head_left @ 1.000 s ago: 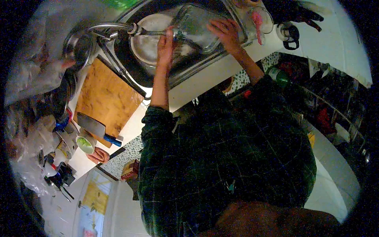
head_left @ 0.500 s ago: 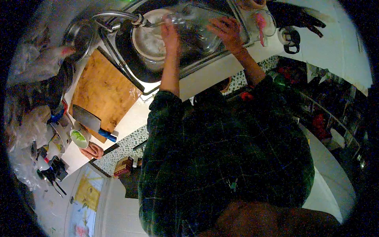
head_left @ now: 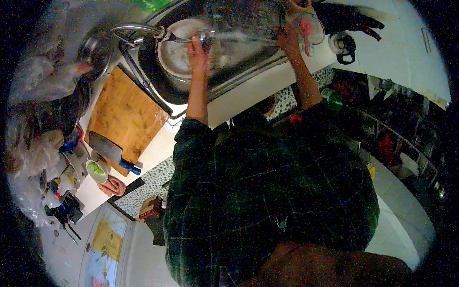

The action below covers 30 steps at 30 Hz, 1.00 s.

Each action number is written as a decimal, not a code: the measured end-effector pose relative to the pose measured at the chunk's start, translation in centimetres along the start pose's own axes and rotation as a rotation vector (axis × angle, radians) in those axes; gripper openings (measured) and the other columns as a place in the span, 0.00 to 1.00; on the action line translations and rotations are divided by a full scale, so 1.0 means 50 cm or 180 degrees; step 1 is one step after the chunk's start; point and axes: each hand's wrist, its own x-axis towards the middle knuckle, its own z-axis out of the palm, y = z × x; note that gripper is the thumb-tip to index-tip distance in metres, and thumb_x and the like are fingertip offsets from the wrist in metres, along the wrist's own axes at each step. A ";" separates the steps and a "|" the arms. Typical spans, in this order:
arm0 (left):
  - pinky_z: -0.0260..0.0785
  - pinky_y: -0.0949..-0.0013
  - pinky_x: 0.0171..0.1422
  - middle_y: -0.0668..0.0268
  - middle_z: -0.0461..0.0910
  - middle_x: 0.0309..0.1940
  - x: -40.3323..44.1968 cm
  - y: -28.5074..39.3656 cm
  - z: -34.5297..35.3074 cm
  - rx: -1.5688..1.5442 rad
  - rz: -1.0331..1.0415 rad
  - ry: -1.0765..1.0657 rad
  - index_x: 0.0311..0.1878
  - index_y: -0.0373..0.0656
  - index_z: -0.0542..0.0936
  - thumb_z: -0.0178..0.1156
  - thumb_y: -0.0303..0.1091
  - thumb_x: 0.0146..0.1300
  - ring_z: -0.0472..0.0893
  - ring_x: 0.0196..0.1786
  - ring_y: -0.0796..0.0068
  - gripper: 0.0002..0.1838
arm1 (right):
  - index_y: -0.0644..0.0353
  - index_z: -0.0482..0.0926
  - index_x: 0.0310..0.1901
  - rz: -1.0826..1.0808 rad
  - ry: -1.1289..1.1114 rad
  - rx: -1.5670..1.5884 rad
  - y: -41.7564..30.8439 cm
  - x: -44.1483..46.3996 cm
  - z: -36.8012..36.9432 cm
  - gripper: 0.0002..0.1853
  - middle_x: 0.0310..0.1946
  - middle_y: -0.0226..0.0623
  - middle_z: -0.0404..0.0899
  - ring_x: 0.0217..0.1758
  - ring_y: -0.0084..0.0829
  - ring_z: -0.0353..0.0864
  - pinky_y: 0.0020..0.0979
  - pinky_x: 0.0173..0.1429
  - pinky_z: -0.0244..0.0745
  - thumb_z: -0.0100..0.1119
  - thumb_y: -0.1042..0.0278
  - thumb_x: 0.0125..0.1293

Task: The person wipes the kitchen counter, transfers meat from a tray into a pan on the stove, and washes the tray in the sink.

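Left hand [head_left: 198,58] above the sink's left half, fingers curled round the silver pull-out spray head [head_left: 207,35] of a curved metal tap [head_left: 136,27]; the far side of this grip is hidden, so its tightness cannot be told. A pale streak of water (blurred) runs from the head toward the right hand.

Right hand [head_left: 288,40] near the sink's right edge, fingers bent in on the lower right corner of a clear, rectangular, see-through container [head_left: 245,18]. Fingertips dark and hard to separate. Container tilted up over the far part of the dark, metal-rimmed sink [head_left: 149,67]; its upper side meets the top of the view, and its outline is smeared.

Below the left hand, a round, white-rimmed basin [head_left: 161,60] in the sink's left half, partly covered by hand and tap; contents whitish, not readable.

Off the sink's left edge, a brown wooden cutting board [head_left: 126,115]; a broad grey cleaver with a blue handle [head_left: 106,146] lies across its near left corner. Farther left, crumpled clear plastic [head_left: 36,158], too grainy to sort.
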 end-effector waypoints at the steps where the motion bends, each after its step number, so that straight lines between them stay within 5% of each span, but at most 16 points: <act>1: 0.65 0.71 0.53 0.69 0.70 0.52 -0.006 -0.003 0.012 0.0307 -0.0068 0.0045 0.60 0.46 0.66 0.52 0.50 0.64 0.71 0.49 0.75 0.26 | 0.54 0.73 0.49 0.0252 -0.0064 0.0233 0.035 -0.001 0.035 0.19 0.47 0.35 0.73 0.45 0.33 0.73 0.37 0.44 0.68 0.60 0.64 0.54; 5: 0.63 0.68 0.55 0.69 0.70 0.53 -0.013 -0.026 0.067 0.0043 0.0161 0.0207 0.60 0.48 0.65 0.52 0.50 0.64 0.70 0.51 0.75 0.26 | 0.56 0.72 0.50 0.1326 0.0047 0.0140 0.045 -0.042 0.143 0.23 0.47 0.33 0.72 0.43 0.30 0.72 0.36 0.39 0.68 0.64 0.59 0.53; 7: 0.61 0.67 0.57 0.68 0.70 0.53 0.000 -0.030 0.065 0.0288 0.0285 0.0299 0.61 0.48 0.65 0.51 0.49 0.65 0.70 0.52 0.74 0.25 | 0.53 0.70 0.51 0.3275 -0.0637 0.2232 0.022 -0.066 0.175 0.28 0.46 0.31 0.72 0.44 0.28 0.70 0.34 0.35 0.66 0.68 0.55 0.49; 10: 0.56 0.66 0.63 0.63 0.70 0.54 -0.001 -0.003 0.080 0.0240 0.0255 0.0556 0.60 0.45 0.66 0.50 0.47 0.66 0.67 0.56 0.72 0.24 | 0.50 0.71 0.50 0.3328 -0.0807 0.2927 0.003 -0.087 0.253 0.30 0.46 0.30 0.72 0.44 0.27 0.70 0.31 0.33 0.65 0.71 0.54 0.45; 13: 0.58 0.70 0.61 0.62 0.69 0.54 0.032 0.001 -0.059 0.1924 0.0637 0.0374 0.59 0.39 0.66 0.49 0.41 0.67 0.68 0.55 0.72 0.22 | 0.51 0.72 0.49 0.2966 -0.1070 0.3226 0.128 -0.080 0.296 0.25 0.42 0.31 0.75 0.43 0.29 0.73 0.31 0.37 0.67 0.69 0.57 0.49; 16: 0.61 0.72 0.58 0.63 0.70 0.53 0.029 0.047 -0.089 0.2100 0.1103 0.0066 0.60 0.39 0.66 0.49 0.36 0.67 0.70 0.52 0.74 0.21 | 0.54 0.71 0.51 0.2621 -0.1015 0.2922 0.077 -0.073 0.238 0.24 0.43 0.34 0.76 0.45 0.32 0.73 0.34 0.45 0.67 0.66 0.58 0.52; 18: 0.63 0.74 0.54 0.64 0.73 0.48 0.005 0.061 -0.051 0.2032 0.0920 0.0064 0.59 0.40 0.66 0.50 0.32 0.65 0.72 0.48 0.77 0.20 | 0.58 0.68 0.55 0.2301 -0.0696 0.2026 -0.012 -0.073 0.162 0.27 0.48 0.40 0.75 0.52 0.38 0.73 0.38 0.56 0.65 0.62 0.57 0.56; 20: 0.65 0.73 0.54 0.66 0.74 0.43 0.015 0.037 -0.055 0.0338 0.0035 -0.0002 0.57 0.41 0.68 0.52 0.28 0.61 0.73 0.44 0.77 0.20 | 0.58 0.67 0.58 0.2369 -0.0491 0.1363 -0.026 -0.075 0.152 0.28 0.50 0.44 0.73 0.55 0.43 0.71 0.42 0.58 0.63 0.59 0.54 0.58; 23: 0.60 0.41 0.61 0.57 0.76 0.42 0.024 0.016 -0.084 -0.2213 -0.0479 0.0057 0.53 0.38 0.71 0.55 0.31 0.53 0.74 0.47 0.61 0.22 | 0.58 0.66 0.58 0.0765 0.0409 0.0025 -0.029 -0.062 0.079 0.26 0.49 0.50 0.73 0.57 0.47 0.69 0.41 0.60 0.61 0.51 0.50 0.64; 26: 0.63 0.48 0.59 0.56 0.77 0.39 0.136 -0.114 -0.203 -0.3120 -0.0946 0.0194 0.43 0.36 0.74 0.53 0.34 0.57 0.74 0.46 0.58 0.13 | 0.62 0.71 0.52 -0.0321 0.0003 -0.0610 -0.225 -0.075 -0.079 0.16 0.46 0.48 0.76 0.51 0.49 0.74 0.38 0.56 0.67 0.46 0.63 0.67; 27: 0.68 0.54 0.50 0.59 0.78 0.35 0.153 -0.133 -0.203 -0.2634 -0.1022 0.0762 0.39 0.38 0.76 0.53 0.36 0.60 0.75 0.41 0.63 0.11 | 0.63 0.73 0.49 -0.0574 -0.0444 -0.0744 -0.285 -0.073 -0.120 0.14 0.45 0.47 0.77 0.48 0.49 0.76 0.37 0.54 0.69 0.44 0.67 0.67; 28: 0.68 0.54 0.50 0.59 0.78 0.35 0.185 -0.160 -0.222 -0.2684 -0.1035 0.0632 0.39 0.38 0.76 0.53 0.36 0.60 0.75 0.41 0.63 0.11 | 0.63 0.73 0.49 -0.0626 -0.0339 -0.0811 -0.302 -0.070 -0.144 0.14 0.45 0.47 0.77 0.48 0.49 0.76 0.37 0.54 0.69 0.44 0.67 0.67; 30: 0.67 0.65 0.43 0.63 0.78 0.33 0.224 -0.212 -0.278 -0.4253 -0.1499 -0.1800 0.35 0.41 0.77 0.52 0.40 0.61 0.74 0.37 0.69 0.12 | 0.62 0.76 0.44 -0.2880 -0.0071 -0.0745 -0.317 -0.068 -0.189 0.11 0.42 0.45 0.79 0.45 0.45 0.78 0.36 0.51 0.72 0.46 0.71 0.65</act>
